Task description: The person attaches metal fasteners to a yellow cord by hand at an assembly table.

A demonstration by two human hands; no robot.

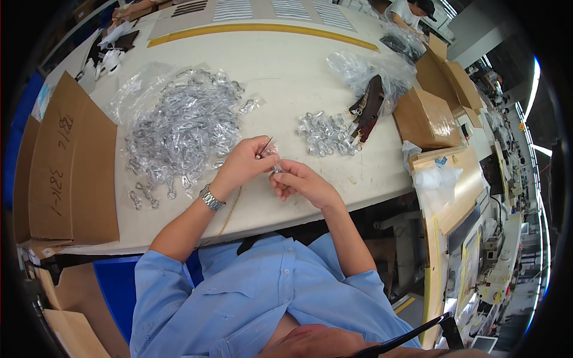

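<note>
My left hand (pixel 245 164), with a metal watch on its wrist, is closed around a thin dark pointed tool (pixel 266 145), its exact kind unclear. A small clear plastic bag (pixel 273 150) shows at its fingertips. Close beside it, my right hand (pixel 304 182) pinches a small shiny piece (pixel 278 169), apparently a metal snap hook in clear plastic, partly hidden by fingers. Left of my hands spreads a big heap of metal snap hooks in clear bags (pixel 185 119). To the right lies a smaller group of metal snap hooks (pixel 325 132).
Dark straps (pixel 371 104) and crumpled clear plastic (pixel 352 65) lie beyond the smaller group. Cardboard boxes stand at the left (pixel 89 173) and right (pixel 427 119) of the white table (pixel 280 89). A long yellow strip (pixel 262 28) crosses its far side. Another person (pixel 406 15) is at the far right.
</note>
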